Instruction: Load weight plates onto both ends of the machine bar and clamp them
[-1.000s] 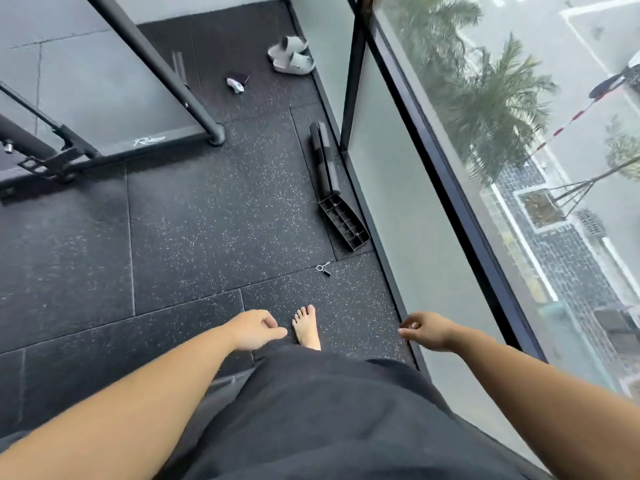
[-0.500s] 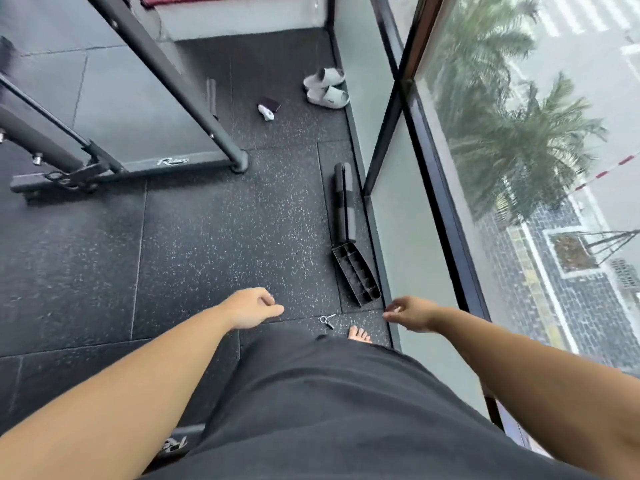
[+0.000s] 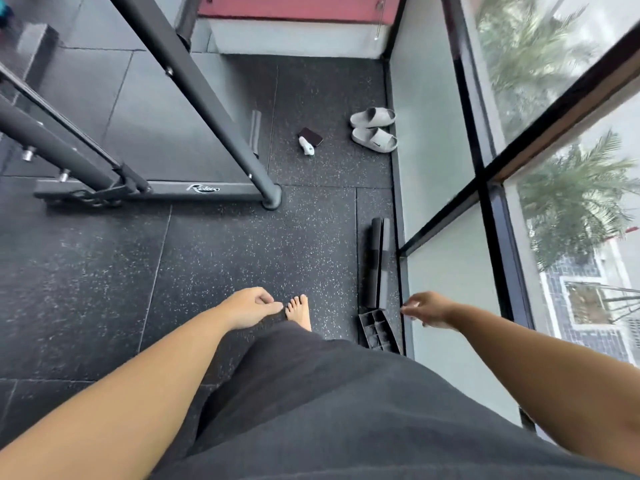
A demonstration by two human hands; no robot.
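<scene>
No weight plates or clamps show in this view. The machine frame (image 3: pixel 194 84) stands at the upper left, its slanted black post ending in a foot at the base rail (image 3: pixel 166 190). My left hand (image 3: pixel 250 307) hangs low in the middle, fingers loosely curled, holding nothing. My right hand (image 3: pixel 427 309) hangs near the window wall, fingers loosely apart, empty too. A bare foot (image 3: pixel 300 312) steps on the black speckled floor between them.
Two dark foam bars (image 3: pixel 378 261) and a ribbed black tray (image 3: pixel 376 329) lie along the window wall at the right. A pair of grey slides (image 3: pixel 374 129), a phone (image 3: pixel 310 136) and a small white object (image 3: pixel 306 146) sit farther ahead. Glass windows run down the right.
I have walked forward: the foam bars, tray and machine base have come nearer. The small metal clip on the floor has gone out of sight. Both hands swing empty.
</scene>
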